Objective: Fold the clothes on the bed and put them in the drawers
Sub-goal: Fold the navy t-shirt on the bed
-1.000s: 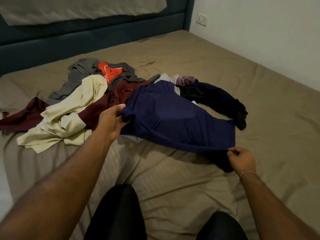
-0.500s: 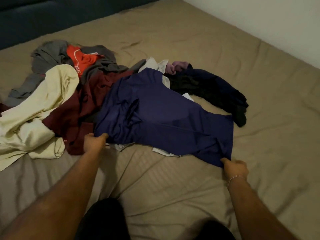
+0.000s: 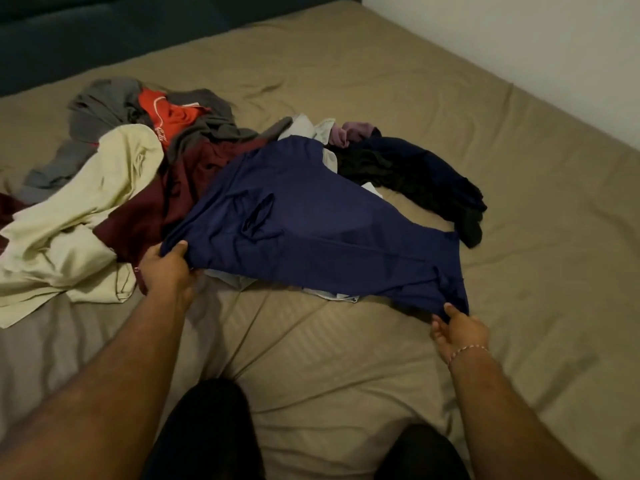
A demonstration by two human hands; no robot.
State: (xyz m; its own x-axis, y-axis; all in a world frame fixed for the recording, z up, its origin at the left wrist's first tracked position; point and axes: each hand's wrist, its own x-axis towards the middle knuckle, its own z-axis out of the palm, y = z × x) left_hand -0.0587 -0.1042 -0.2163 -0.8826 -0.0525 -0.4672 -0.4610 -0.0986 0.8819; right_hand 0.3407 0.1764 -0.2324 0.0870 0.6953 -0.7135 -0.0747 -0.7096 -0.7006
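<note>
We see the left hand and right hand pinching the near corners of a navy garment mid-bed, draped over maroon, cream and what may be white clothes.

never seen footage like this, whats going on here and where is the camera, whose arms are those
The camera sits on a person's head, looking forward and down, so the two arms are the wearer's own. There is no machine here. They kneel on a bed with a tan sheet. A pile of unfolded clothes lies on it: a cream garment, a maroon one, a grey one, an orange one and a dark heap. The left hand grips one corner of a navy blue garment, and the right hand pinches the opposite corner, spreading it out for folding.
</note>
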